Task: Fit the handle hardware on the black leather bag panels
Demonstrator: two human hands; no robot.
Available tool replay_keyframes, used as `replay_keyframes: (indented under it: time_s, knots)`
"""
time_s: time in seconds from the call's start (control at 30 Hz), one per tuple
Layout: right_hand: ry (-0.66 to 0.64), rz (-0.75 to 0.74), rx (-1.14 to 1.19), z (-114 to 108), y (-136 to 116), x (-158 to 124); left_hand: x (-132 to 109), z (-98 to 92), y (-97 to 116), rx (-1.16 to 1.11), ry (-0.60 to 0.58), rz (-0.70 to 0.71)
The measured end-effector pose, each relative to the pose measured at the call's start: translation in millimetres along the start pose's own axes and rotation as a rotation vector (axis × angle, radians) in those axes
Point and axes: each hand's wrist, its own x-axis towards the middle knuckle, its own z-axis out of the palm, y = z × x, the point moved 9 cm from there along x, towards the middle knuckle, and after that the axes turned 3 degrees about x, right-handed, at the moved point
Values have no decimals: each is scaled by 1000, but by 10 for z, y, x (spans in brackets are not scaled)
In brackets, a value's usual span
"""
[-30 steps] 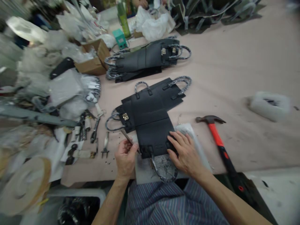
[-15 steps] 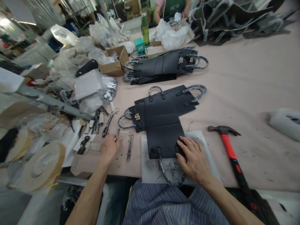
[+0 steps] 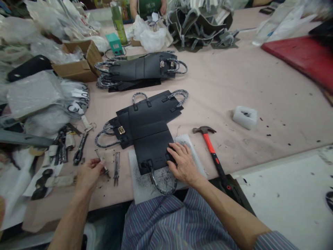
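Note:
My left hand (image 3: 90, 172) is closed, its fingertips pinching a slim metal punch (image 3: 106, 170) that slants over the table. Just right of it lies a second, two-pronged metal punch (image 3: 117, 168). My right hand (image 3: 183, 163) rests flat with fingers stretched over the right edge of a black bag panel (image 3: 152, 147), beside a handle tab that it partly covers. The panel lies unfolded, with wrapped loop handles and a gold clasp (image 3: 121, 130) at its left. Its near end sits on a pale, speckled board (image 3: 166, 177), where a wrapped handle (image 3: 162, 191) hangs toward me.
A red-and-black claw hammer (image 3: 211, 147) lies right of the board. Beyond are stacked black bag pieces (image 3: 140, 69) and a white roll (image 3: 245, 117). Loose tools (image 3: 62, 146), a cardboard box (image 3: 78, 67) and plastic bags crowd the left. A co-worker (image 3: 148, 7) is across the table.
My view has swung right, so everything sits further left in it. My left hand has turned, and the punch in it now slants down to the right. My right hand stays on the panel.

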Motion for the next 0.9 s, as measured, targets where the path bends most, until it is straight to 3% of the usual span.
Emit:
replay_keyframes:
  time_s: [0.17, 0.33, 0.47, 0.6, 0.67, 0.73, 0.83, 0.9]
  knots:
    - [9, 4, 6, -23, -1, 8, -188, 43, 178, 43, 63, 108]
    - [8, 6, 15, -28, -7, 8, -432, 300, 463, -481, -8, 145]
    - [15, 11, 25, -25, -2, 4, -665, 617, 732, -573, -48, 195]
    - [21, 9, 41, -33, 9, 1, -718, 817, 834, -404, -121, 231]
    - [29, 5, 60, -49, 17, -6, -674, 769, 827, -199, -98, 265]
    - [41, 2, 83, -70, 24, -10, -639, 636, 838, 85, -1, 325]
    - [61, 9, 113, -101, 35, 29, -809, 503, 1026, 400, 172, 565]
    - [81, 59, 124, -121, 79, 122, -1133, 624, 1204, 436, 137, 829]
